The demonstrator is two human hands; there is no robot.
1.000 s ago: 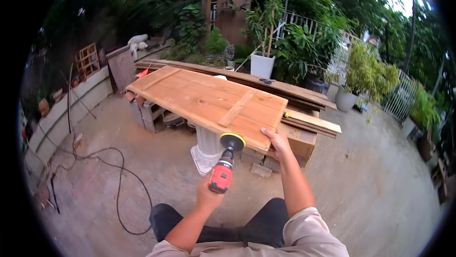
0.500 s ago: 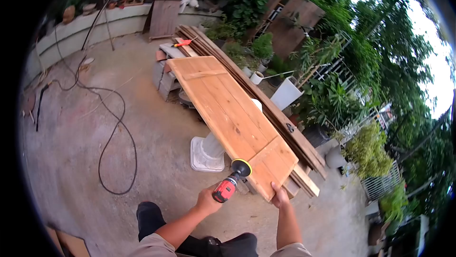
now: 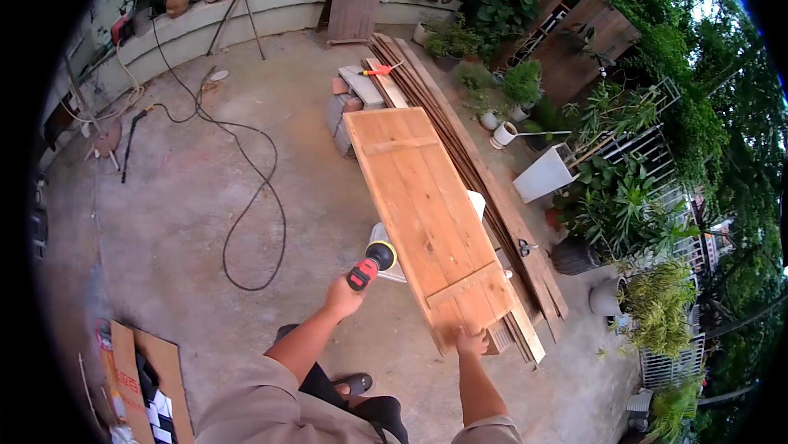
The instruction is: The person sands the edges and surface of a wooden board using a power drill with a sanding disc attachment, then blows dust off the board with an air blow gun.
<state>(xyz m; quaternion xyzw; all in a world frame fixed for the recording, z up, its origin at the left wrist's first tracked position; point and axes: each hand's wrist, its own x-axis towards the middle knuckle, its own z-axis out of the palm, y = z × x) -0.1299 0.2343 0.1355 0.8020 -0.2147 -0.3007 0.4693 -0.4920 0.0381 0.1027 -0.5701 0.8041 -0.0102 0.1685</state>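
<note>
My left hand (image 3: 343,298) is closed around a red and black cordless drill (image 3: 362,274). A round black sanding pad (image 3: 382,255) with a yellow rim is fitted to its chuck. The pad is just left of the long edge of a wooden panel (image 3: 423,214); whether they touch I cannot tell. My right hand (image 3: 471,343) grips the panel's near end, some fingers hidden. The panel is made of planks with a batten across each end. A white pedestal (image 3: 389,273) shows partly beneath its left side.
Long boards (image 3: 501,222) lie stacked along the panel's right, with an orange-handled tool (image 3: 379,71) at their far end. A black cable (image 3: 279,235) loops over the concrete at left. An opened cardboard box (image 3: 168,362) is at lower left. Potted plants (image 3: 657,304) line the right side.
My left hand has drawn the drill and pad off the panel's near left corner, leftward and farther along its edge. My right hand still holds the near end. The camera view has shifted.
</note>
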